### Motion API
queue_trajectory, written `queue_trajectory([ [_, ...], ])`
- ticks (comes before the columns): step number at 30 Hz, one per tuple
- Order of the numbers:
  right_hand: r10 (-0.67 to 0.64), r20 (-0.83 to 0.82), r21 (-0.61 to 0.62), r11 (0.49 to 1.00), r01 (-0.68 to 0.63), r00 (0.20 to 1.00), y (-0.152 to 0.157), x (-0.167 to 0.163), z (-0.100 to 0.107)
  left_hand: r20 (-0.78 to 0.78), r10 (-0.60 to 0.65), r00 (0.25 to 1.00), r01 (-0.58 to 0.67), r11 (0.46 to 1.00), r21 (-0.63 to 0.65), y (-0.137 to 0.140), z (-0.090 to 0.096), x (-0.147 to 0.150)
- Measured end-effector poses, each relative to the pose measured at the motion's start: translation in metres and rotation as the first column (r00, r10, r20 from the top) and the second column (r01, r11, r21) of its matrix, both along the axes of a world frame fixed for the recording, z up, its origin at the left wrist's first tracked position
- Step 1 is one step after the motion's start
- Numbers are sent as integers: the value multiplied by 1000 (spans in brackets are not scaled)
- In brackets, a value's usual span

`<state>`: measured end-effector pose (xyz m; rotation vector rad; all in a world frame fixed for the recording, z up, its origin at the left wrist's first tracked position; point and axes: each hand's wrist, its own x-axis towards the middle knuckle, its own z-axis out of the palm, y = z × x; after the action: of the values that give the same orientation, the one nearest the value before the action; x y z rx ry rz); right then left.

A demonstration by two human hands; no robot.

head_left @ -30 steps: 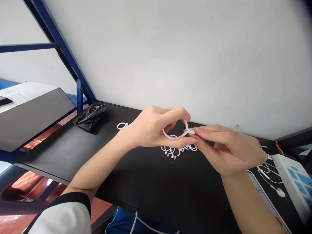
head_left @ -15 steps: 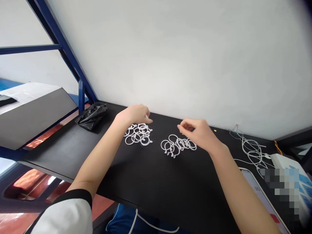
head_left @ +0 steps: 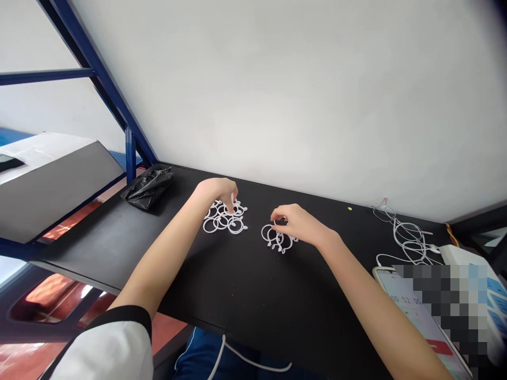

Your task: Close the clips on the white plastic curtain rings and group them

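Note:
Two loose piles of white curtain rings with small eyelets lie on the black tabletop [head_left: 253,295]. Over the back of the left pile [head_left: 227,224] is my left hand [head_left: 219,191], fingers pointing down and closed on a white ring that shows between thumb and forefinger. My right hand [head_left: 295,221] reaches over the right pile [head_left: 275,240] from the right side. Its thumb and forefinger are curved and apart around the upper rings. The palm covers the right part of that pile.
At the left back lies a crumpled black plastic bag [head_left: 149,187]. A phone [head_left: 396,287] with a lit screen, coiled white cables [head_left: 410,240] and a white box [head_left: 459,258] are on the right. A white wall [head_left: 277,105] rises behind the table. Blue metal frame bars [head_left: 106,89] stand left.
My left hand has lowered onto the left pile with its ring. My right hand has moved left and down to the right pile, uncovering more of the phone.

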<state>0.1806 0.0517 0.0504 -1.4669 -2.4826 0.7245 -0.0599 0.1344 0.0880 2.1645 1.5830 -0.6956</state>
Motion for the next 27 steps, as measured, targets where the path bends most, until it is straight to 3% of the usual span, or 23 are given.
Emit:
queue_trajectory([
  [8, 19, 106, -17, 1000, -18, 994, -2, -9, -2, 61, -32, 998, 31, 999, 20, -2, 1, -1],
  [17, -14, 57, -42, 999, 17, 998, -3, -5, 1, 131, -31, 991, 26, 999, 36, -10, 9, 1],
  [27, -14, 12, -69, 998, 15, 1000, -4, -1, 7, 216, -98, 971, 97, 995, 15, -8, 5, 1],
])
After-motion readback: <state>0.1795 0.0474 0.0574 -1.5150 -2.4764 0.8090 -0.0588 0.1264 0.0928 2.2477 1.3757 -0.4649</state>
